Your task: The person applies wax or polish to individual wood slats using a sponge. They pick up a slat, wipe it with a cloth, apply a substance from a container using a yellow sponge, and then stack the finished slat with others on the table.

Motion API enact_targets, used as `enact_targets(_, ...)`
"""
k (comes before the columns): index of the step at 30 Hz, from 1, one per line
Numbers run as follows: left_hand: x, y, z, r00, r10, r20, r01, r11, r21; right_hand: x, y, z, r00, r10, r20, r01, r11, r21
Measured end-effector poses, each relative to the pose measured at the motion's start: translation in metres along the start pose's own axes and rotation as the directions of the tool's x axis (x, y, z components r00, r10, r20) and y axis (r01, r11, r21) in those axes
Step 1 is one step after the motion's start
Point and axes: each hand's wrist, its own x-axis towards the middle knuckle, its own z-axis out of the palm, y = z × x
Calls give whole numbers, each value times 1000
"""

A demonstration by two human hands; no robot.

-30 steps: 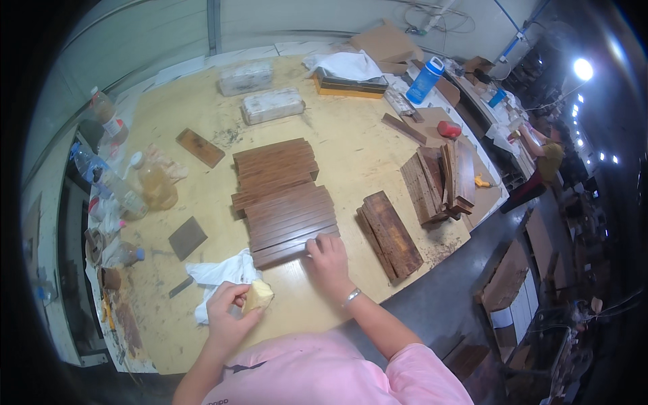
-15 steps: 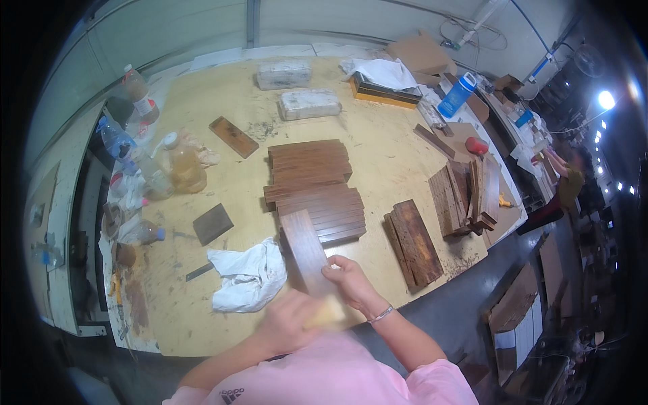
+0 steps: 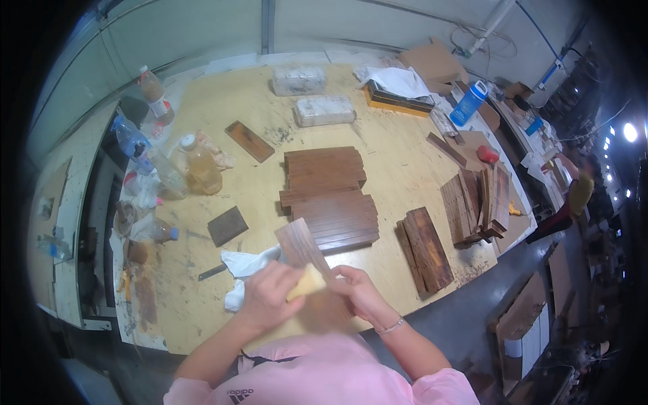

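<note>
My right hand grips the side of a brown wooden board, which is held tilted in front of my chest. In my left hand is a pale yellow sponge-like block, pressed against the face of the board. The board's near end is blurred. Just beyond its far end lie neat rows of brown wooden strips. A crumpled white cloth sits left of the board, partly hidden by my left hand.
To the right lie rough wooden pieces and a further pile. Bottles, including a jug of amber liquid, line the left edge. Two wrapped blocks, a black-and-orange box and a blue bottle stand far back.
My left hand has moved the yellow block up along the board, away from my chest. The board has tilted slightly, and the whole view has shifted a little.
</note>
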Motion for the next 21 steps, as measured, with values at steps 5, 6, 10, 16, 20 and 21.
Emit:
enact_targets(5, 27, -58, -24, 892, -370, -260, 384, 923, 5, -3, 14, -11, 992, -129, 6, 120, 906, -406)
enact_targets(6, 31, -53, -27, 921, -307, -240, 311, 950, -23, -2, 15, -10, 990, -141, 11, 133, 902, -411)
enact_targets(10, 42, -34, -30, 976, -153, -157, 143, 987, -70, 0, 24, -10, 976, -219, 21, 201, 848, -491)
enact_targets(16, -5, -83, -27, 831, -532, -166, 507, 845, -169, -5, 12, -10, 975, -218, -50, 182, 903, -389)
enact_targets(20, -7, -58, -21, 844, -515, -152, 458, 838, -296, 12, 0, 8, 976, -104, -191, 146, 963, 227)
enact_targets(21, -4, -45, -22, 878, -463, -119, 418, 865, -279, 20, -1, 8, 977, -90, -191, 142, 950, 280)
